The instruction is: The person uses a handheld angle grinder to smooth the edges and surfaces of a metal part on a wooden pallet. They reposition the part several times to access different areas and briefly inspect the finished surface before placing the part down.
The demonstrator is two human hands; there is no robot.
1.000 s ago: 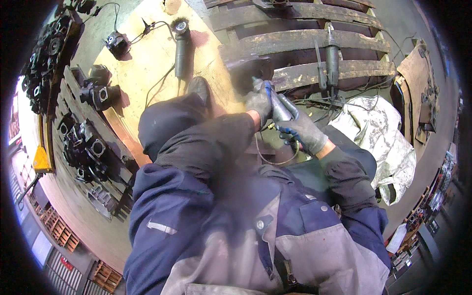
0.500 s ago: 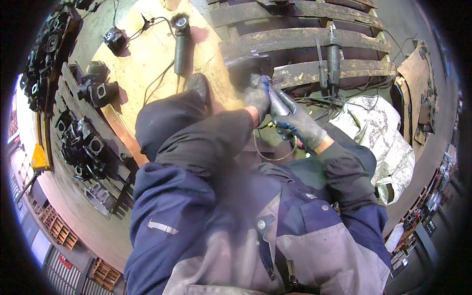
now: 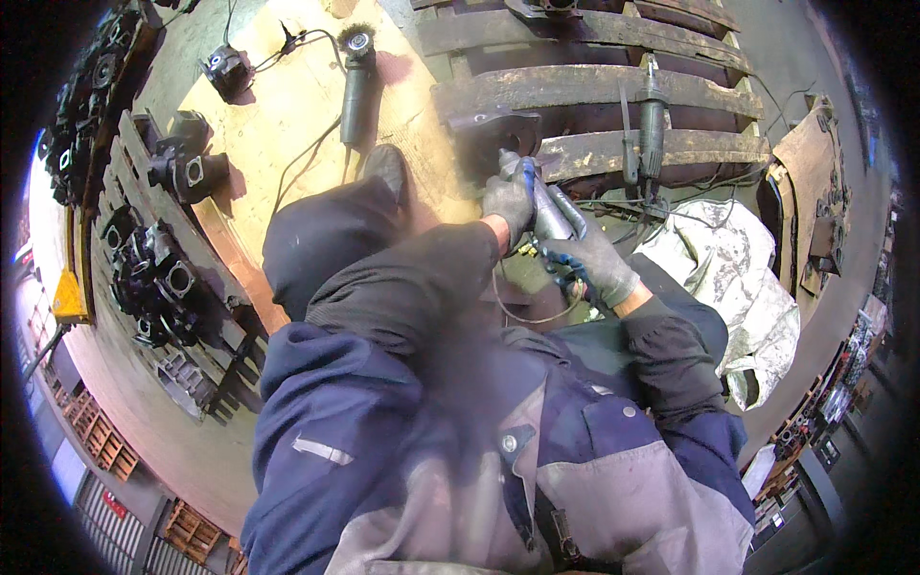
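Both my hands, in grey gloves, are closed around a silver air grinder (image 3: pixel 554 220) with a lever along its side. My left hand (image 3: pixel 508 201) wraps the front of the tool near its head. Farther back, my right hand (image 3: pixel 596 264) grips the rear of the body and lever, close to a thin hose and brass-coloured fittings. The grinder's head points away from me at a dark metal part (image 3: pixel 479 132) lying by the pallet's edge. Blur and haze hide whether the tip touches that part.
A wooden pallet (image 3: pixel 537 88) lies ahead, with a long dark power tool (image 3: pixel 652 129) on it. An angle grinder with a wire brush (image 3: pixel 358 96) rests on a tan board (image 3: pixel 287 91). Dark castings (image 3: pixel 158 273) sit left; a stained white sheet (image 3: pixel 724 278) and cables lie right.
The grinder and both hands sit slightly lower and farther right in view. The tool's head and the dark part show more plainly. Both hands keep their grip.
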